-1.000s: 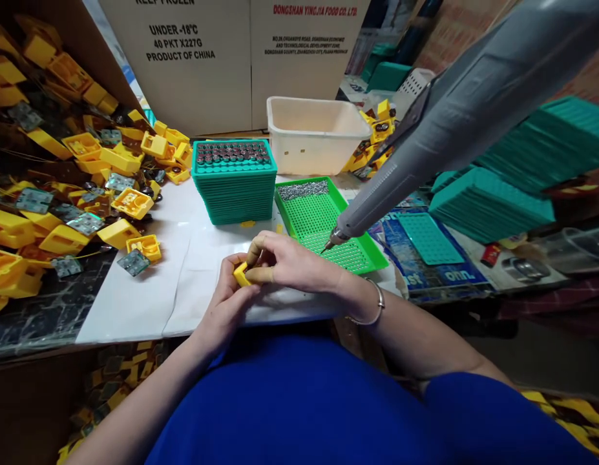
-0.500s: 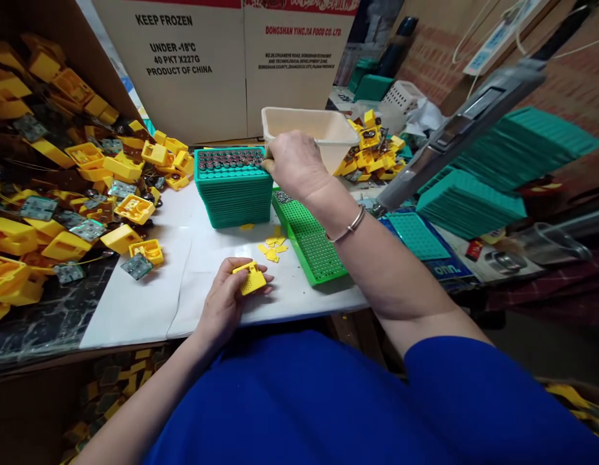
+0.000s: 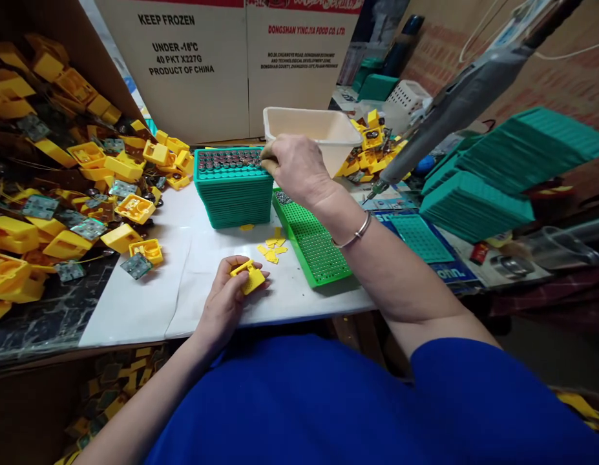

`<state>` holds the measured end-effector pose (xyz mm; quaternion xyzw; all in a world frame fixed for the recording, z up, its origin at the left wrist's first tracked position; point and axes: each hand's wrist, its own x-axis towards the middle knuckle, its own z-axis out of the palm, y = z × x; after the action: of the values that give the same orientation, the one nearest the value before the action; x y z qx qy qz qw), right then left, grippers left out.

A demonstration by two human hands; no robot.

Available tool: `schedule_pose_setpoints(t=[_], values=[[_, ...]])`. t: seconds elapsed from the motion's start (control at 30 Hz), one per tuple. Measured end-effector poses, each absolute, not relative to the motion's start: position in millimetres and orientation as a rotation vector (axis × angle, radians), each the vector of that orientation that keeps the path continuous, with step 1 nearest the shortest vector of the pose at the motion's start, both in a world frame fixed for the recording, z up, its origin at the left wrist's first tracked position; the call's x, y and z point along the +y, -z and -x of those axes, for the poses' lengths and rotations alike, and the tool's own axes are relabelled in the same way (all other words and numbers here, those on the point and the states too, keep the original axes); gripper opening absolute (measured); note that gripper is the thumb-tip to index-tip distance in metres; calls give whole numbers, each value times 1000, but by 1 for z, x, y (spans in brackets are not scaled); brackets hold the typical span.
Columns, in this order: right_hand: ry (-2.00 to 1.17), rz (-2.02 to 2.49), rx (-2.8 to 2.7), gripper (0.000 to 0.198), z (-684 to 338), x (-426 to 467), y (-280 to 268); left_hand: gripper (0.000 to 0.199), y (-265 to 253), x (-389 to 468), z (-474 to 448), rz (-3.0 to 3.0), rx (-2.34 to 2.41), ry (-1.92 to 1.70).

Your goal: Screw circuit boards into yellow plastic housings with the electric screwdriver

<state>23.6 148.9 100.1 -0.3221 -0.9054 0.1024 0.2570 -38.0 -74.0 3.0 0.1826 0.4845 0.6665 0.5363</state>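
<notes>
In my left hand (image 3: 226, 290), low over the white work surface, is a small yellow plastic casing (image 3: 251, 279) with tiny holes, pinched between thumb and fingers. My right hand (image 3: 296, 161) reaches forward to the right end of a stack of teal trays (image 3: 236, 200). Its thumb and fingertips are pressed together at the top tray's edge, and whatever they grip is hidden. Rows of small round metal-looking parts (image 3: 229, 158) fill the back of that top tray. Thin yellow plastic pieces (image 3: 273, 248) lie between the stack and my left hand.
A green perforated tray (image 3: 323, 252) lies beneath my right forearm. Behind stands a whitish tub (image 3: 309, 119). Yellow casings with circuit boards (image 3: 81, 168) heap up at left. An electric screwdriver (image 3: 425, 139) hangs at right, near more teal trays (image 3: 478, 200). A carton (image 3: 173, 103) blocks the back.
The hanging screwdriver has swung, and its tip now shows beside my right forearm. My left hand has tilted the yellow casing slightly. My right hand stays at the top tray's edge.
</notes>
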Motion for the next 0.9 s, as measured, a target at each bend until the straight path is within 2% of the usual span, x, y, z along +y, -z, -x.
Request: schedule_pose_setpoints(t=[0.37, 0.57, 0.73, 0.83, 0.9], values=[[-183, 915, -2513, 17, -13, 144, -110, 26, -1, -74, 38, -448, 1151, -1577], [-251, 935, -2526, 17, -8, 148, -106, 27, -3, -76, 37, -449, 1159, -1562], [-211, 912, -2444, 18, -6, 144, -101, 38, -4, -78, 38, -503, 1160, -1577], [-366, 723, -2400, 17, -21, 112, -99, 43, -2, -80, 39, -519, 1147, -1645], [-658, 573, -2462, 16, -34, 83, -93, 44, 0, -81, 40, -564, 1139, -1703]])
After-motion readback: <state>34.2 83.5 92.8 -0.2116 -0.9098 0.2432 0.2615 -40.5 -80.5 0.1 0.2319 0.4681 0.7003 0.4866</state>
